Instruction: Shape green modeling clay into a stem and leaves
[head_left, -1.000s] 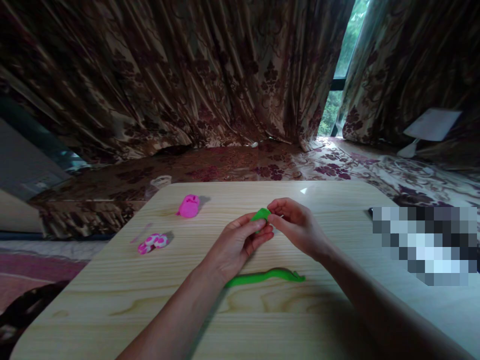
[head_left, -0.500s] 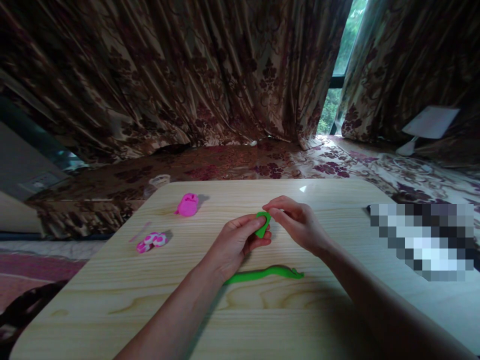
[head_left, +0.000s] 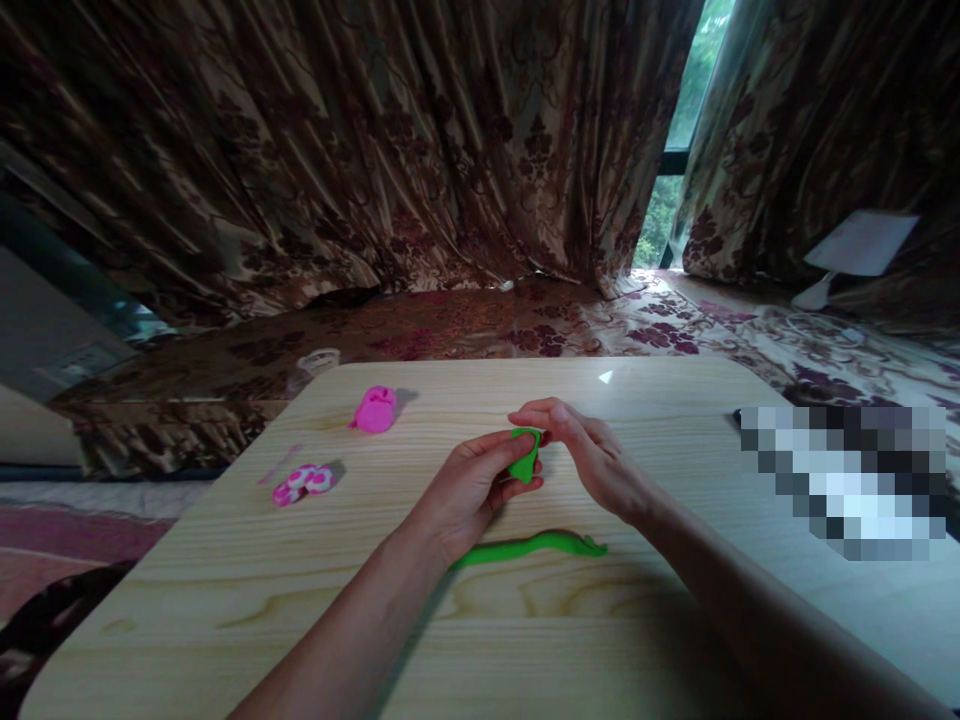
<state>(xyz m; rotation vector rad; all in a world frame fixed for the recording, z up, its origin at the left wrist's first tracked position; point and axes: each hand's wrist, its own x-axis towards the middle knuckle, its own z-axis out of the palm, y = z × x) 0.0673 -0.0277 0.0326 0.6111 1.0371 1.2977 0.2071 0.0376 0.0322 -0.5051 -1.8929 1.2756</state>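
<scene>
A flattened piece of green modelling clay is pinched between the thumb and fingers of my left hand. Just to its right is my right hand, its fingers stretched out and extending over the top of the clay. Some fingertips come close to the clay's upper edge; whether they touch it I cannot tell. Below both hands a long green clay strip lies on the table, narrowing to a curled end on the right. My left wrist hides its other end.
On the pale wooden table lie a pink clay figure and a pink-and-white spotted clay piece, both to the left. A pixelated dark-edged object lies at right. Behind stand a lamp and patterned curtains.
My right hand's thumb and fingers have come out of their pinch and straightened, reaching left above the clay. The clay has tilted slightly in my left hand, its outline now more angular.
</scene>
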